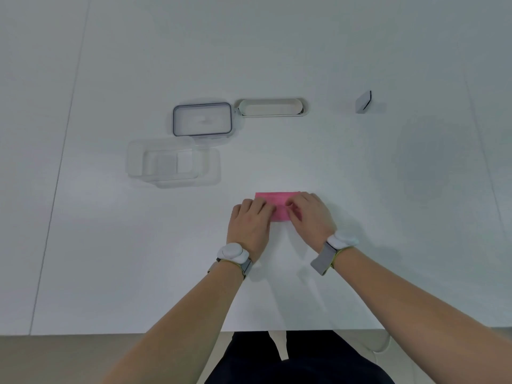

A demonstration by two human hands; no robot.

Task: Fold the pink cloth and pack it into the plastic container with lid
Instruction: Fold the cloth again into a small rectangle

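bare forearms, white sensor pods (232, 251) on grey wristbands (322, 259).

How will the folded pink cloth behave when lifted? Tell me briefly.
The pink cloth lies flat in thin layers, so it is probably floppy and light. Both the left hand and right hand press on it, which suggests the folds may spring open if it is lifted by one edge.

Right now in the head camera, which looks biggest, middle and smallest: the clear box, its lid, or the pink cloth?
1. clear box
2. lid
3. pink cloth, partly hidden under both hands, so unsure.
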